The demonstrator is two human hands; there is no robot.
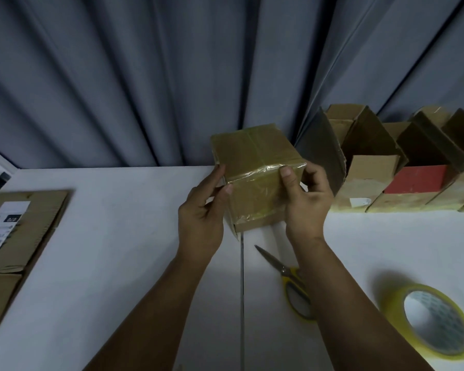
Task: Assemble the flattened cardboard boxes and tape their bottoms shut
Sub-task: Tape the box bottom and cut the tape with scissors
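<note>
Two hands on one box (257,178) dead centre of the frame: the left hand (201,218) grips its left edge and the right hand (306,202) clamps its right corner, taped face up, over the worktop (118,263). The scissors (287,274) and tape roll (434,322) lie lower right, flat boxes (24,236) far left, open boxes (399,167) lined up at right.

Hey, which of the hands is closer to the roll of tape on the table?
Right. The right hand holds the right side of the box, up and to the left of the tape roll in the picture. The left hand holds the box's left side, farther away.
</note>
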